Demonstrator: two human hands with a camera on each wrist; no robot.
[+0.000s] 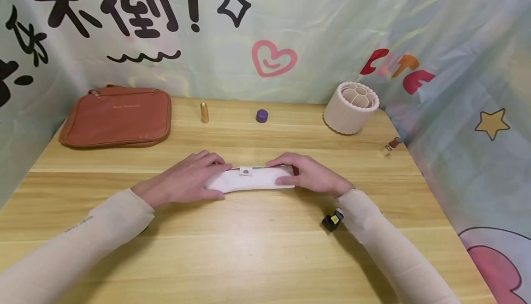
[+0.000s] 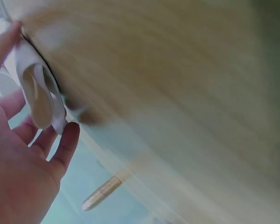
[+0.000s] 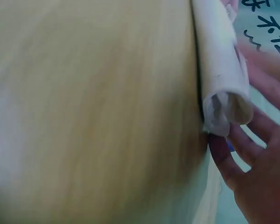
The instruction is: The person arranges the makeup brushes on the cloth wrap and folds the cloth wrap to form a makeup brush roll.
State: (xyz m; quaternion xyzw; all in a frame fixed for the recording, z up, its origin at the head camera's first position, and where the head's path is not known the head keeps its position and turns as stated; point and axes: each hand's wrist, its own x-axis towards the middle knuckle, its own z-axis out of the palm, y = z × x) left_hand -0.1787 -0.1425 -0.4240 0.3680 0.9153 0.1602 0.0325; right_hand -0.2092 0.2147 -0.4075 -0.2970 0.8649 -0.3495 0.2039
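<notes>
Centrally, white rolled pouch [image 1: 249, 178] between both hands.

A light wooden table [image 1: 265, 258] with visible plank seams fills the scene. Pale, shiny plastic sheeting [image 1: 332, 27] walls it in behind and at both sides, printed with black characters, a pink heart [image 1: 274, 58], a yellow star [image 1: 492, 123] and red-orange letters. Lighting is soft and even.
</notes>
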